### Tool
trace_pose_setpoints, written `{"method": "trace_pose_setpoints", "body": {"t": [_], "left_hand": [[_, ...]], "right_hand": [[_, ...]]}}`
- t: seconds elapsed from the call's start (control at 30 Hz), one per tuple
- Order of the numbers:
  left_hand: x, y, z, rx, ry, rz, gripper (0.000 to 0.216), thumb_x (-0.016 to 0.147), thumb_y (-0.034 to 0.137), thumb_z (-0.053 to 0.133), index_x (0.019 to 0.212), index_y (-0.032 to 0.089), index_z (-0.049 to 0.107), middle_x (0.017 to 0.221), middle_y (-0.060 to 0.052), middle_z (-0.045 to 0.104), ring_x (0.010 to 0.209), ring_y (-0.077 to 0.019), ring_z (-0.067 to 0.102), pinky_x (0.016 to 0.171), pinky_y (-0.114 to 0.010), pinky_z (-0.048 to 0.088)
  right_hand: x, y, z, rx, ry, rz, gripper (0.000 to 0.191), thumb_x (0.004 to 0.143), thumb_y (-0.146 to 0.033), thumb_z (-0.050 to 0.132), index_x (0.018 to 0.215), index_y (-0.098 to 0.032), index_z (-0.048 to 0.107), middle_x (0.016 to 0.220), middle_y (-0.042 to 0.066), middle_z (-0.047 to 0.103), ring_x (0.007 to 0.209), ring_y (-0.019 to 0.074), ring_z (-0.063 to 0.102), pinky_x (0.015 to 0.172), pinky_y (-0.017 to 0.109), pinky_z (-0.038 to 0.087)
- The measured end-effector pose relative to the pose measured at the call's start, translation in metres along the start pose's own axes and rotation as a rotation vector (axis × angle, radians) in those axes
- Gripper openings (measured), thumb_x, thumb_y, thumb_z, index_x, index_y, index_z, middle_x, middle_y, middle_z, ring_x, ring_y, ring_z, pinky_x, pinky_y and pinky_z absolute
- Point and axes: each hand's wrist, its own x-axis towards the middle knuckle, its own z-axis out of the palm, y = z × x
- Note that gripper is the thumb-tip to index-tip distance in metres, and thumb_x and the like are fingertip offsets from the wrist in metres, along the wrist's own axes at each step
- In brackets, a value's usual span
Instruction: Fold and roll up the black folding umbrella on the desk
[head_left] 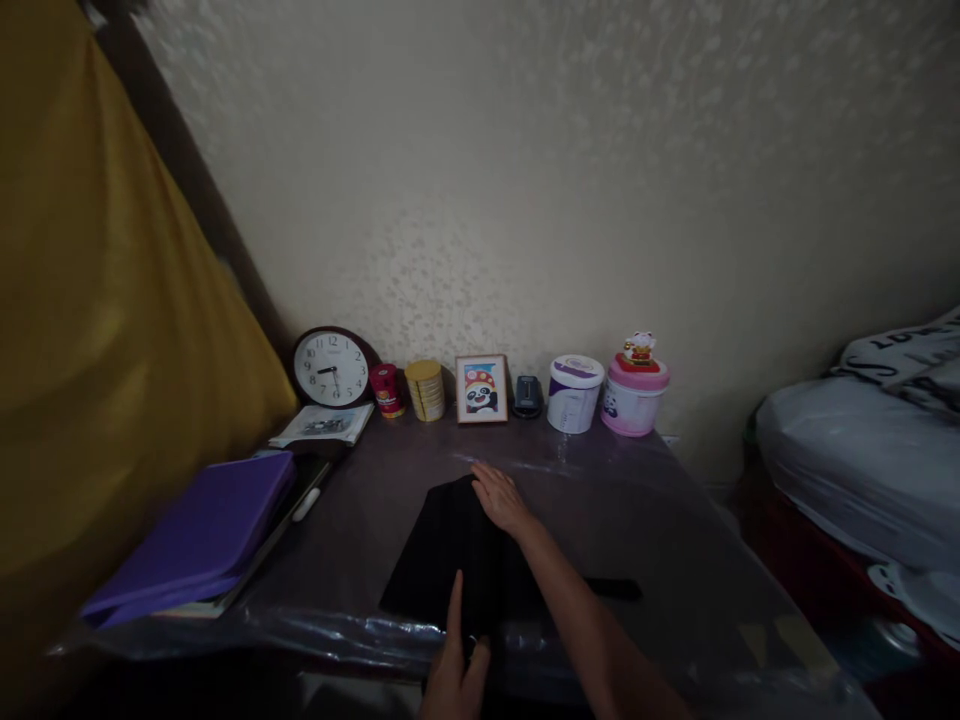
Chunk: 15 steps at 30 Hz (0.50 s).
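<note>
A piece of folded black fabric (439, 545) lies at the middle of the table's front part; its kind is not clear in the dim light. My right hand (499, 497) rests flat on the fabric's far edge, fingers stretched forward and to the left. At the near edge is my left hand (454, 670), its index finger stretched forward over the fabric and its thumb apart; its other fingers are hidden. A black strap (615, 588) sticks out to the right beyond my right forearm.
Along the wall stand a clock (331, 368), a red can (387, 390), a yellow container (425, 390), a framed panda picture (481, 389), a dark device (527, 396) and two tubs (574, 395). Purple folders (202, 525) lie left, beside a yellow curtain (112, 330). Plastic covers the table (360, 560).
</note>
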Motion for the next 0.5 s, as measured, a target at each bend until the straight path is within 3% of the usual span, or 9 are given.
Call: {"method": "trace_pose_setpoints", "body": {"t": [0.13, 0.17, 0.23, 0.3, 0.33, 0.4, 0.5], "left_hand": [[-0.004, 0.008, -0.001, -0.077, 0.032, -0.047, 0.065, 0.086, 0.035, 0.033, 0.142, 0.020, 0.004, 0.143, -0.008, 0.027, 0.127, -0.0168, 0.033, 0.103, -0.030, 0.027], [-0.005, 0.011, -0.001, -0.100, 0.035, -0.073, 0.065, 0.086, 0.037, 0.035, 0.142, 0.023, 0.004, 0.142, -0.007, 0.027, 0.120, -0.0175, 0.043, 0.097, -0.029, 0.036], [-0.008, 0.019, -0.003, -0.156, 0.004, -0.150, 0.068, 0.085, 0.041, 0.037, 0.141, 0.031, 0.000, 0.139, -0.009, 0.033, 0.084, -0.0162, 0.063, 0.068, -0.028, 0.050], [-0.011, 0.025, -0.006, -0.207, -0.040, -0.217, 0.073, 0.084, 0.044, 0.039, 0.139, 0.036, -0.007, 0.118, -0.009, 0.053, 0.045, -0.0101, 0.056, 0.040, -0.024, 0.044], [-0.012, 0.028, -0.008, -0.229, -0.053, -0.231, 0.075, 0.084, 0.044, 0.040, 0.139, 0.036, -0.010, 0.098, -0.005, 0.061, 0.036, -0.0087, 0.049, 0.034, -0.023, 0.039], [-0.012, 0.030, -0.012, -0.260, -0.061, -0.243, 0.077, 0.083, 0.044, 0.041, 0.139, 0.033, -0.011, 0.063, 0.004, 0.056, 0.033, -0.0097, 0.045, 0.032, -0.021, 0.038], [-0.010, 0.029, -0.019, -0.302, -0.078, -0.251, 0.080, 0.082, 0.047, 0.042, 0.139, 0.032, -0.013, 0.052, 0.007, 0.049, 0.033, -0.0109, 0.047, 0.032, -0.020, 0.038]], "right_hand": [[-0.003, 0.018, -0.009, 0.013, 0.089, 0.264, 0.038, 0.088, -0.020, 0.036, 0.118, -0.005, 0.051, 0.122, 0.016, 0.050, 0.116, 0.0197, 0.045, 0.100, 0.031, 0.030], [-0.009, 0.023, -0.013, 0.019, 0.110, 0.325, 0.037, 0.087, -0.018, 0.036, 0.117, -0.005, 0.052, 0.120, 0.016, 0.052, 0.114, 0.0195, 0.046, 0.098, 0.030, 0.031], [-0.026, 0.032, -0.020, 0.037, 0.142, 0.431, 0.036, 0.085, -0.016, 0.037, 0.115, -0.007, 0.054, 0.116, 0.015, 0.055, 0.110, 0.0194, 0.050, 0.095, 0.030, 0.034], [-0.045, 0.037, -0.027, 0.063, 0.154, 0.508, 0.034, 0.084, -0.017, 0.038, 0.111, -0.007, 0.056, 0.112, 0.014, 0.057, 0.106, 0.0198, 0.052, 0.092, 0.030, 0.036], [-0.053, 0.038, -0.030, 0.078, 0.154, 0.534, 0.033, 0.083, -0.017, 0.039, 0.109, -0.008, 0.058, 0.110, 0.014, 0.058, 0.105, 0.0198, 0.053, 0.091, 0.030, 0.037], [-0.068, 0.036, -0.033, 0.114, 0.147, 0.566, 0.031, 0.082, -0.019, 0.041, 0.106, -0.010, 0.059, 0.106, 0.013, 0.060, 0.101, 0.0189, 0.055, 0.088, 0.028, 0.039], [-0.079, 0.029, -0.033, 0.177, 0.117, 0.580, 0.029, 0.082, -0.022, 0.041, 0.101, -0.013, 0.061, 0.093, 0.009, 0.064, 0.089, 0.0162, 0.059, 0.077, 0.025, 0.043]]}}
